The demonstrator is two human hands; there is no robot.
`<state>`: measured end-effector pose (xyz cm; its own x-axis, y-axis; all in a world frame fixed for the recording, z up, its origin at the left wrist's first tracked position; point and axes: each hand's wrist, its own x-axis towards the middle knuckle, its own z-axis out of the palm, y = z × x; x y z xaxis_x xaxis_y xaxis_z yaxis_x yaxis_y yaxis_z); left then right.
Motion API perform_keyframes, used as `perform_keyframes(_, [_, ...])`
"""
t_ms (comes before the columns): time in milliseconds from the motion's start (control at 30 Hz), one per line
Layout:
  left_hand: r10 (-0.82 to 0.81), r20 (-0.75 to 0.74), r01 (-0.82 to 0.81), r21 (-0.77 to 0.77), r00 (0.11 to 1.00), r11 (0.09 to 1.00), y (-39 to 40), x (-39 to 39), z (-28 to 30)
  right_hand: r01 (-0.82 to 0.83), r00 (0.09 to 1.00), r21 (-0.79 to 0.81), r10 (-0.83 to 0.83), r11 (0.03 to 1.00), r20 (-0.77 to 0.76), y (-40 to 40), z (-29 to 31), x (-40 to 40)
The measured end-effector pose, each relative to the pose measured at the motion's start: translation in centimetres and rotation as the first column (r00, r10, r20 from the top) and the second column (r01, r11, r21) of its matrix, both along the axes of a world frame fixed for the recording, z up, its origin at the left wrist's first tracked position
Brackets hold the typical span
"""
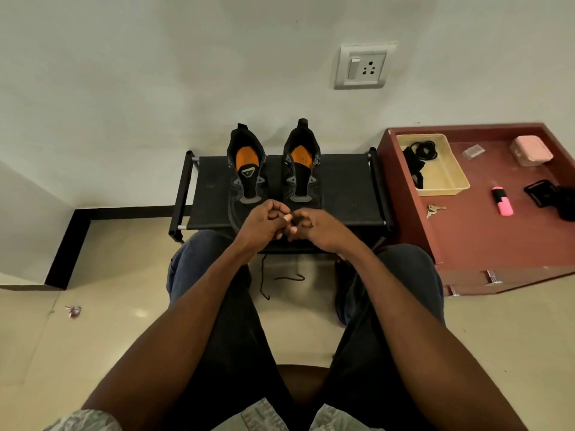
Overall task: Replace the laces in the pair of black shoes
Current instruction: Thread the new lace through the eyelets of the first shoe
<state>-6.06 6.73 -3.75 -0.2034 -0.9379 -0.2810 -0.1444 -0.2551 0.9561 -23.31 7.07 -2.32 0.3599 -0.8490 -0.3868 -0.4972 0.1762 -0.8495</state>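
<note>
Black shoes, two: left shoe (246,169) and right shoe (301,164), side by side on the black fabric rack (342,194) against the wall. Long axes run parallel, from the person toward the wall; heels at the wall end, toes nearest the person. Orange insoles show in both openings. No lace is visible in the eyelets of either.

Black lace, one in hand: lace (264,281) hangs down from between the hands, in front of the rack, its loose ends trailing above the floor between the knees.

Hands, two: left hand (264,220) and right hand (314,227) meet just before the toes of the shoes, fingers curled, both pinching the lace where the fingertips come together.

Low maroon worktop (485,237), one, to the right of the rack, carrying:
- cream tray (448,169), one, holding a bundle of black laces (418,157), number not countable
- pink highlighter (502,201), one
- keys (434,209), one small bunch
- pink case (530,154), one
- small clear packet (473,150), one
- black items (550,197) at the right edge, kind unclear

Wall socket with switch (361,68), one, above the shoes
</note>
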Motion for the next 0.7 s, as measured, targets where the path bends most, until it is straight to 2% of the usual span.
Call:
perform_keyframes(33, [0.001, -0.001, -0.001, -0.002, 1.0, 1.0, 0.0, -0.1, 0.1, -0.018, 1.0, -0.017, 0.018, 1.0, -0.011, -0.2, 0.2, -0.2])
perform_keyframes(100, [0.006, 0.012, -0.006, 0.003, 1.0, 1.0, -0.4, 0.1, 0.4, 0.069, 0.997, -0.043, -0.071, 0.997, -0.037, -1.1, 0.6, -1.6])
perform_keyframes(167, [0.021, 0.043, -0.021, -0.004, 0.999, 1.0, -1.0, 0.5, 0.7, 0.34, 0.938, -0.061, -0.343, 0.939, -0.046, -2.4, 0.6, -3.9])
perform_keyframes(233, [0.072, 0.067, -0.071, -0.01, 0.995, 0.997, -1.5, 1.0, 0.7, 0.603, 0.761, -0.177, -0.628, 0.777, -0.164, -3.4, 0.1, -6.1])
perform_keyframes(267, [0.102, 0.083, -0.101, -0.014, 0.991, 0.995, -1.7, 1.2, 0.5, 0.634, 0.663, -0.262, -0.686, 0.728, -0.3, -3.3, 0.0, -6.8])
perform_keyframes(300, [0.124, 0.102, -0.122, -0.018, 0.987, 0.992, -1.7, 1.3, 0.3, 0.597, 0.583, -0.345, -0.687, 0.724, -0.433, -2.9, -0.3, -7.1])
perform_keyframes(333, [0.131, 0.12, -0.13, -0.018, 0.984, 0.991, -1.7, 1.3, 0.1, 0.521, 0.555, -0.413, -0.664, 0.747, -0.501, -2.6, -0.5, -6.8])
perform_keyframes(367, [0.12, 0.123, -0.119, -0.013, 0.985, 0.993, -1.5, 1.2, 0.0, 0.436, 0.596, -0.449, -0.624, 0.78, -0.506, -2.3, -0.6, -6.1])
perform_keyframes(400, [0.092, 0.117, -0.092, -0.005, 0.989, 0.996, -1.3, 0.9, 0.0, 0.383, 0.703, -0.44, -0.565, 0.812, -0.431, -2.1, -0.7, -5.0])
perform_keyframes(467, [0.008, 0.086, -0.009, 0.008, 0.996, 1.0, -0.8, -0.1, 0.1, 0.267, 0.93, -0.236, -0.314, 0.934, -0.192, -1.4, -0.7, -2.3])
perform_keyframes(500, [-0.022, 0.063, 0.021, 0.013, 0.998, 1.0, -0.7, -0.5, 0.1, 0.161, 0.979, -0.139, -0.176, 0.977, -0.102, -1.0, -0.7, -1.1])
perform_keyframes(567, [-0.024, 0.03, 0.023, 0.012, 0.999, 1.0, -0.6, -1.1, 0.1, 0.027, 0.999, -0.054, -0.028, 0.998, -0.018, -0.8, -0.7, 0.0])
perform_keyframes(600, [-0.005, 0.028, 0.005, 0.01, 1.0, 1.0, -0.7, -1.1, 0.0, 0.024, 1.0, -0.034, -0.024, 0.999, 0.001, -0.9, -0.4, 0.0])
perform_keyframes(667, [0.024, 0.025, -0.024, 0.016, 0.999, 1.0, -1.1, -0.8, 0.0, 0.149, 0.989, -0.036, -0.149, 0.988, 0.005, -1.7, -0.3, -1.6])
perform_keyframes(700, [0.033, 0.022, -0.033, 0.023, 0.999, 0.999, -1.2, -0.6, 0.0, 0.283, 0.959, -0.065, -0.284, 0.957, -0.011, -2.2, -0.3, -2.7])
